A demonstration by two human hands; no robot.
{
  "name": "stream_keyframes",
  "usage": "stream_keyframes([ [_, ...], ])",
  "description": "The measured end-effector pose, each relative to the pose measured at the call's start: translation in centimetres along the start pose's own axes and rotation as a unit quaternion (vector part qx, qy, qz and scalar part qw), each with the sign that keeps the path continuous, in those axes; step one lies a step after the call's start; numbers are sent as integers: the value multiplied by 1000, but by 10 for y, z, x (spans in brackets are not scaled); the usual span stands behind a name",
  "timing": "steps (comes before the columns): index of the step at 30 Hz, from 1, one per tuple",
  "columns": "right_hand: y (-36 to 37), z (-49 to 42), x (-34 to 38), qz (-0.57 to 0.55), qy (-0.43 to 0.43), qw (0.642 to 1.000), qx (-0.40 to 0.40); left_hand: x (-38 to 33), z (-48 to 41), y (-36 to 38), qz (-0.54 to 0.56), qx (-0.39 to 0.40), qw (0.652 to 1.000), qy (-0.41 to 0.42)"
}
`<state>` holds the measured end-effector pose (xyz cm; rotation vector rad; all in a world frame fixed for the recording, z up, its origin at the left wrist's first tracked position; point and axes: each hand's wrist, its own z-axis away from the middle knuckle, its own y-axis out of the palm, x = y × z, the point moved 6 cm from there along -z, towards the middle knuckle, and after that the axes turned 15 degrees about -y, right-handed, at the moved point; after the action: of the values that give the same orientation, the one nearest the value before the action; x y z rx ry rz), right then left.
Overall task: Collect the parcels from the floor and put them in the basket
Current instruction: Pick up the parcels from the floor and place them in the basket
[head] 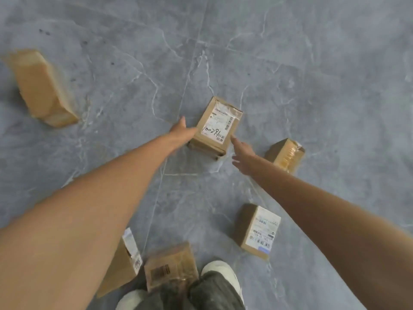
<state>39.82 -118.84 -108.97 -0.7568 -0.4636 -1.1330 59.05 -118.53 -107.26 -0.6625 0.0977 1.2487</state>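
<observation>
A brown cardboard parcel with a white label and handwritten digits (215, 126) lies on the grey floor at the centre. My left hand (182, 132) touches its left side with the fingers stretched out. My right hand (242, 155) reaches toward its lower right corner, fingers spread, the index fingertip at the box edge. Neither hand grips the parcel. No basket is in view.
Other cardboard parcels lie around: a long one (42, 88) at the far left, a taped one (286, 154) right of my right hand, a labelled one (257, 231) at the lower right, two (125, 265) (169, 265) by my shoes (220, 271). The floor is grey marble tile.
</observation>
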Motion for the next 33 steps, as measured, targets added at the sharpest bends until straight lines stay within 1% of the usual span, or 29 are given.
stream_keyframes([
  [2,20,-16,-12,-11,-20,1000,10,0,-16,37,16,28,999,-8],
  [5,26,-2,-22,-9,-57,998,-20,16,-8,57,38,-6,998,-54],
  [6,22,12,-24,-12,-54,998,-23,25,4,58,52,4,995,-86],
  [9,0,71,-17,-46,-29,999,1,45,58,41,80,49,984,-153],
  [11,-17,117,0,-66,4,998,21,43,103,13,89,46,981,-164],
  [13,-29,168,35,-84,29,996,23,22,156,-22,100,44,981,-162],
  [16,-39,237,124,-162,32,986,13,-36,249,-89,176,74,967,-170],
  [19,-51,304,248,-230,-16,972,34,-112,348,-184,235,61,959,-144],
  [23,-78,401,424,-265,-151,949,76,-198,491,-314,288,39,954,-74],
  [25,-95,451,502,-267,-221,933,93,-227,559,-365,298,29,954,-35],
  [27,-112,505,570,-269,-294,910,118,-249,630,-409,316,27,948,17],
  [30,-131,590,639,-263,-386,868,170,-263,732,-452,340,9,935,95],
  [33,-146,670,674,-259,-445,827,223,-250,817,-470,363,-21,916,167],
])
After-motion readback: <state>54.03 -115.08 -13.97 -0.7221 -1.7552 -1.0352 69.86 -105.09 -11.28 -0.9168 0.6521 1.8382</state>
